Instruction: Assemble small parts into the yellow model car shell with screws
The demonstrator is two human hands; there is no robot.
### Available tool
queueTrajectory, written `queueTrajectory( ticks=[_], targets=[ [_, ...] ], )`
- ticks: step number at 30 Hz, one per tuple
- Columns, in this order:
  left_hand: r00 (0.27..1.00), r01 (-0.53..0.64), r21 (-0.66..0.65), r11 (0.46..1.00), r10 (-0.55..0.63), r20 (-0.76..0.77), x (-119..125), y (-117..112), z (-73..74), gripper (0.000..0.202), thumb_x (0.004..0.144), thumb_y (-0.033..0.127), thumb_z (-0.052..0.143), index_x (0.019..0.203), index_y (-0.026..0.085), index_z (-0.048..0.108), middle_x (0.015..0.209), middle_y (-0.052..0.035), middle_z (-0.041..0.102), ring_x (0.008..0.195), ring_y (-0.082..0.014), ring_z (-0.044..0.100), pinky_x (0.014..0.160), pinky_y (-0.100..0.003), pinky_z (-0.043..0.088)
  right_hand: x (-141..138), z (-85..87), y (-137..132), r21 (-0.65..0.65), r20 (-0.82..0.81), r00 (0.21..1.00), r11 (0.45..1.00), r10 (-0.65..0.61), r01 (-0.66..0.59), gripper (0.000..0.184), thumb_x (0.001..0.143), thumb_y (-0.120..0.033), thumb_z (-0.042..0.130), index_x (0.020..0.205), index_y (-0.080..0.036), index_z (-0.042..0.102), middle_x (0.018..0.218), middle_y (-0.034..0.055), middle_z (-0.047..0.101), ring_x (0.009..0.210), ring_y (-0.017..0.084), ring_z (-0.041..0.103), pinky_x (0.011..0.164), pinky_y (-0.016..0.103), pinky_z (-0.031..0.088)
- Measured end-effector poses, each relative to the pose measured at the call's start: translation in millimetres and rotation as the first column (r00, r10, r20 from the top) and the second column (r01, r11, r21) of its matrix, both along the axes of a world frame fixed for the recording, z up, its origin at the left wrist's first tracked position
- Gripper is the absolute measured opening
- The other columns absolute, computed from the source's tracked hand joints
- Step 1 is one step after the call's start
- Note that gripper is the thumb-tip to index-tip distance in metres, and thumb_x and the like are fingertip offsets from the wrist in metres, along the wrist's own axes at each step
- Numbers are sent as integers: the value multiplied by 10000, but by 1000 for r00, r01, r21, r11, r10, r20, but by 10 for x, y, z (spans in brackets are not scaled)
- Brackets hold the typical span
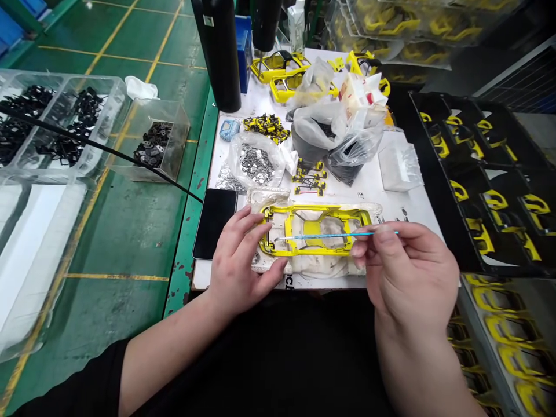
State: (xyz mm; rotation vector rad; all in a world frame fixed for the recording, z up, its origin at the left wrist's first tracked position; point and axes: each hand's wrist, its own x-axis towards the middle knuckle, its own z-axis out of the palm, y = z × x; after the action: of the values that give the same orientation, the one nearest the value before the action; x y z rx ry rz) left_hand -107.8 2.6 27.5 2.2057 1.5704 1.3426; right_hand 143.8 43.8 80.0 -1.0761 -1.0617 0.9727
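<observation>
A yellow model car body frame (315, 229) lies flat on a whitish padded cloth (321, 266) near the front of the white work board. My left hand (241, 258) rests over the frame's left end, with fingertips pressing on it. My right hand (403, 269) pinches a thin blue-handled tool (334, 235) between thumb and fingers. Its fine metal tip reaches left across the frame, just above the yellow centre. The fingers of my right hand are close to the frame's right end. The frame's underside is hidden.
Behind the frame are a bag of small metal parts (256, 163), black-and-yellow small parts, and more bags. A black phone (212, 223) lies at the board's left edge. Clear bins of black parts (152, 142) stand left, and black trays of yellow pieces (478, 179) stand right.
</observation>
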Motion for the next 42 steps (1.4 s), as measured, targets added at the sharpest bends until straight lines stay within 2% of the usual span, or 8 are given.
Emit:
queueTrajectory(
  ticks=[3,9,19,29,37,42],
  targets=[
    [1000,0,2,1000,0,7,1,2,-3,545,1016,371,820,1504,230,621,1506,-177,701,1573,-431,594,1302,-680,524,-50,-5,-11,-16,-9,1000,1000,19,-19,147,973,-299,970,1005,-242,839,755,-10,794,595,186,736,532,286,620],
    [1000,-6,-13,1000,6,-15,-4,0,9,528,1030,395,811,1494,229,621,1494,-174,706,1568,-441,603,1296,-681,538,-78,-21,-29,-45,10,1000,999,20,-20,168,968,-340,983,1006,-258,843,835,8,822,618,191,742,540,317,605],
    [1000,-1,11,1000,1,10,8,8,-5,532,1010,368,824,1475,195,632,1495,-193,708,1558,-434,604,1297,-674,530,-35,-43,-46,-21,64,997,999,50,-48,149,1008,-317,966,1042,-225,854,807,8,802,628,165,738,557,276,617],
    [1000,-2,13,1000,2,18,9,8,-10,528,1004,361,826,1470,203,635,1499,-186,706,1557,-431,604,1303,-673,522,-6,-44,-40,-36,84,996,999,41,-38,176,993,-341,976,1042,-228,851,843,20,812,604,168,721,559,294,627],
    [999,2,11,1000,-2,39,9,10,-1,518,994,344,844,1445,214,625,1492,-182,712,1555,-424,609,1304,-685,523,1,16,63,107,54,998,994,-10,4,87,1002,-269,954,1041,-288,878,825,-1,808,601,178,714,512,312,588],
    [1000,6,9,1000,-6,22,4,1,-1,519,1005,333,830,1463,201,625,1509,-198,696,1575,-431,590,1299,-686,528,-108,45,172,154,56,998,988,-41,32,92,1003,-268,954,1029,-259,867,774,-11,784,612,174,716,550,308,602]
  ],
)
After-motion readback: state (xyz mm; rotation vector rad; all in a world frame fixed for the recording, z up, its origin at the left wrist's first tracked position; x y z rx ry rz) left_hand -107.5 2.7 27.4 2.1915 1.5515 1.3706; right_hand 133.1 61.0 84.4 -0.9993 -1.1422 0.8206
